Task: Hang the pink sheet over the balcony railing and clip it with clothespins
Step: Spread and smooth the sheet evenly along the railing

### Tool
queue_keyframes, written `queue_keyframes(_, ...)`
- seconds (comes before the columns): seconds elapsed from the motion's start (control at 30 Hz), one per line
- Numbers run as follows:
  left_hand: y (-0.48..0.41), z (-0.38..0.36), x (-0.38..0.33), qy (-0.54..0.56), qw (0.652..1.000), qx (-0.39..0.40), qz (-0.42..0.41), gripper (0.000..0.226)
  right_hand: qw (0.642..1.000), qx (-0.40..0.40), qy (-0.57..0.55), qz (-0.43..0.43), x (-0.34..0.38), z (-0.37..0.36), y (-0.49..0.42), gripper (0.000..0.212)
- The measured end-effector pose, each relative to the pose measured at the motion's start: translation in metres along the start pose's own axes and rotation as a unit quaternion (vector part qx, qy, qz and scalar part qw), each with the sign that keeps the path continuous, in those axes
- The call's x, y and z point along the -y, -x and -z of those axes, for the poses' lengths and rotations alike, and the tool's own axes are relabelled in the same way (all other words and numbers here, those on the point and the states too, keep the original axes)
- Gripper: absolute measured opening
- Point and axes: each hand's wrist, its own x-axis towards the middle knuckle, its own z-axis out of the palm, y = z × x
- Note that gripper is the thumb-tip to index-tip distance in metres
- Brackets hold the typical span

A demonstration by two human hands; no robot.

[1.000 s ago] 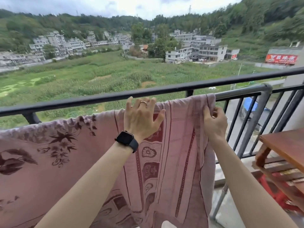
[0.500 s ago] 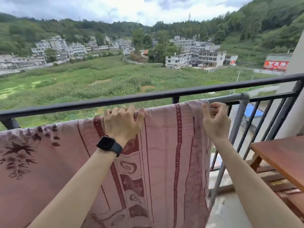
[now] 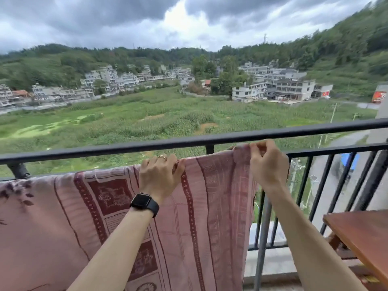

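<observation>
The pink patterned sheet (image 3: 199,206) hangs across a grey bar just inside the black balcony railing (image 3: 189,141), draping down toward the floor. My left hand (image 3: 160,177), with a ring and a black watch on the wrist, grips the sheet's top edge near the middle, fingers curled over it. My right hand (image 3: 267,164) pinches the sheet's upper right corner, just below the railing's top bar. No clothespins are in view.
A grey metal post (image 3: 262,238) of the inner drying rack stands below my right hand. A brown wooden table (image 3: 361,234) sits at the right. Black vertical railing bars (image 3: 319,185) close off the balcony edge; fields and buildings lie beyond.
My view has tilted up and shifted. My left hand went from flat on the sheet to gripping its top edge. My right hand stays at the right corner, lifted slightly toward the top bar.
</observation>
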Motion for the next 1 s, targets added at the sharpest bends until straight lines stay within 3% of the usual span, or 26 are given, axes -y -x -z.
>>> queue_keyframes(0.07, 0.004, -0.001, 0.0, -0.004, 1.0, 0.004, 0.005, 0.068, 0.999, 0.002, -0.012, -0.041, -0.018, 0.014, -0.015, 0.02)
queue_keyframes(0.2, 0.001, 0.006, -0.019, 0.004, 0.999, -0.005, 0.054, 0.055, 0.998, 0.06, -0.012, -0.017, -0.036, 0.017, -0.015, 0.016)
queue_keyframes(0.37, -0.041, 0.016, -0.088, 0.066, 0.998, -0.017, -0.009, 0.05, 0.958, 0.157, -0.209, -0.115, -0.035, 0.029, -0.05, 0.03)
queue_keyframes(0.53, -0.056, -0.008, -0.156, 0.1, 0.991, 0.014, -0.093, 0.045, 0.957, 0.084, -0.228, -0.156, -0.083, 0.04, -0.067, 0.023)
queue_keyframes(0.67, -0.044, -0.026, -0.163, 0.042, 0.994, -0.046, -0.085, 0.04, 0.939, 0.122, -0.25, -0.202, -0.12, 0.044, -0.063, 0.028)
queue_keyframes(0.73, -0.047, -0.024, -0.171, 0.066, 0.996, -0.019, -0.06, 0.042, 0.916, 0.158, -0.306, -0.206, -0.123, 0.049, -0.077, 0.021)
queue_keyframes(0.9, -0.06, -0.017, -0.231, 0.106, 0.994, 0.009, -0.02, 0.044, 0.813, 0.286, -0.456, -0.221, -0.126, 0.044, -0.103, 0.015)
queue_keyframes(1.0, -0.059, -0.029, -0.269, 0.065, 0.998, -0.02, 0.017, 0.04, 0.789, 0.366, -0.452, -0.197, -0.151, 0.035, -0.103, 0.013)
